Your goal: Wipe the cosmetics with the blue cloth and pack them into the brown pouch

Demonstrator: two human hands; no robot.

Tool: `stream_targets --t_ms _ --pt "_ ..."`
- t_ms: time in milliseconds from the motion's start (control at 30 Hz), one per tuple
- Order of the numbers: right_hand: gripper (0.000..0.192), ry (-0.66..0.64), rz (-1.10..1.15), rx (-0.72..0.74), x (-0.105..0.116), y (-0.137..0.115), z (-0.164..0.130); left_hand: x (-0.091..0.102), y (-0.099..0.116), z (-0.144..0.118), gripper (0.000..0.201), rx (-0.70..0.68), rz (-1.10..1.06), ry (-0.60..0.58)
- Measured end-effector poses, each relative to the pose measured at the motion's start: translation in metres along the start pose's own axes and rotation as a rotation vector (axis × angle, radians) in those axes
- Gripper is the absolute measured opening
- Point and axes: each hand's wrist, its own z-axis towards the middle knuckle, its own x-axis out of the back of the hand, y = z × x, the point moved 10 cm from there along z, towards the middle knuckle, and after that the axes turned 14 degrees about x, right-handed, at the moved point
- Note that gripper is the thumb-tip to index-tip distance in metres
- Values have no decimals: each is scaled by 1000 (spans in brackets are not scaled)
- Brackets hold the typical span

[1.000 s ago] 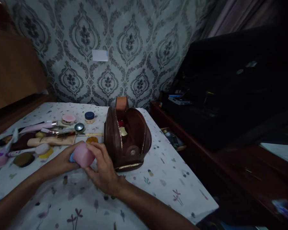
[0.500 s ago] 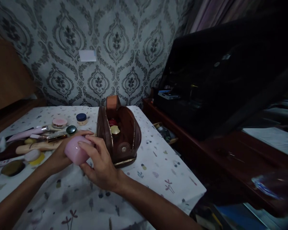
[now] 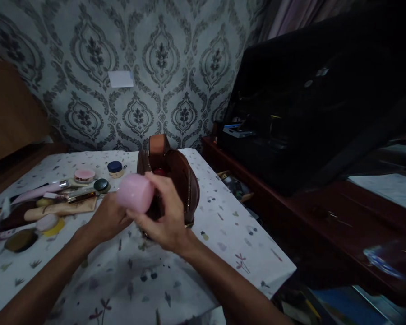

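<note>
Just in front of the brown zip bag (image 3: 194, 189), at its near left side, holds a glossy pink rounded container (image 3: 135, 193) up off the printed tablecloth (image 3: 230, 234). Grips it from the bag side with the right hand (image 3: 167, 216), thumb low and a finger high, probably to leave the broad rounded end free and the hold easy to turn. Bends the left hand (image 3: 108, 215) in close at the container's lower left, seemingly to steady it from beneath; shows those fingers curled, but cannot tell a firm grip from a mere touch behind the pink.

Has the bag upright with its mouth open, presumably propped by its own stiff walls, and its orange-brown handle loop (image 3: 158, 145) raised at the far end. Shows a red item (image 3: 159, 171) inside the bag, too hidden to name.

Left of the bag, has loose cosmetics (image 3: 40, 192) spread out, partly overlapping, perhaps for easy sight and reach: nearest the bag, a navy-lidded jar (image 3: 115, 169) and a small dark-lidded pot (image 3: 101, 184); farther left, a pink compact (image 3: 84, 175) and a yellow-based pot (image 3: 50, 225), squat enough to rest flat. Has a beige tube (image 3: 62, 207) lying on its side among them, likely too slim to stand.
</note>
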Motion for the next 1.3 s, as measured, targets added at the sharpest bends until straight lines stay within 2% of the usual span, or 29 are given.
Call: stream_targets --t_ms 133,200,300,433,600,800,967,1067,1300 --pt "62 -26 -37 -245 21 47 -5 8 23 3 38 -25 -20 -27" --pt "59 -79 -76 -286 29 62 -6 10 26 3 38 -28 -71 -27" --pt "56 -211 -190 -290 35 72 -5 10 23 2 36 -28 -115 -15" --pt "55 -497 -355 -343 24 74 -6 8 19 1 35 -21 -133 -21" --pt "36 -887 -581 -516 11 88 -9 6 18 2 35 -2 -149 -33" --pt "39 -1317 -477 -590 -13 105 -12 3 17 2 35 5 -165 -40" --pt "42 -1558 -428 -658 -23 114 -22 4 16 2 35 16 -175 -47" --pt "41 -1636 -422 -722 -27 119 -31 3 14 0 37 38 -172 -57" --pt "34 -1549 -447 -877 -29 123 -39 2 11 -2 39 72 -185 -73"
